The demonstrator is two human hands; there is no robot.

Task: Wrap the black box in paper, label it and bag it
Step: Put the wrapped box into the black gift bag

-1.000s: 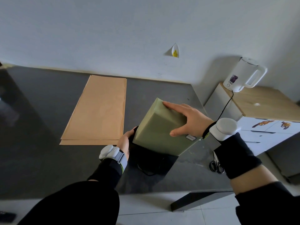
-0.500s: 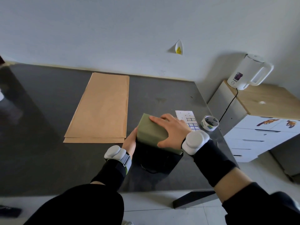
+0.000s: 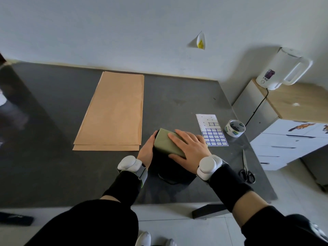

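The box, wrapped in olive-green paper [image 3: 165, 142], sits tilted in the mouth of a black bag [image 3: 170, 173] near the table's front edge. Its lower part is hidden inside the bag. My right hand [image 3: 190, 148] lies over the top face, fingers spread and thumb round the near side, holding it. My left hand [image 3: 146, 151] grips the bag's left edge beside the box, its fingertips hidden behind the box. A label sheet [image 3: 212, 130] with blue-framed stickers lies just right of the box.
A stack of brown paper sheets [image 3: 113, 112] lies on the dark table [image 3: 53, 139] to the left. A tape roll [image 3: 235, 128] and scissors [image 3: 246, 169] lie near the right edge. A white kettle [image 3: 280, 70] stands on the side cabinet [image 3: 292, 103].
My right hand has brought the wrapped box down from the air into the bag's opening. My left hand has stayed on the bag's edge.
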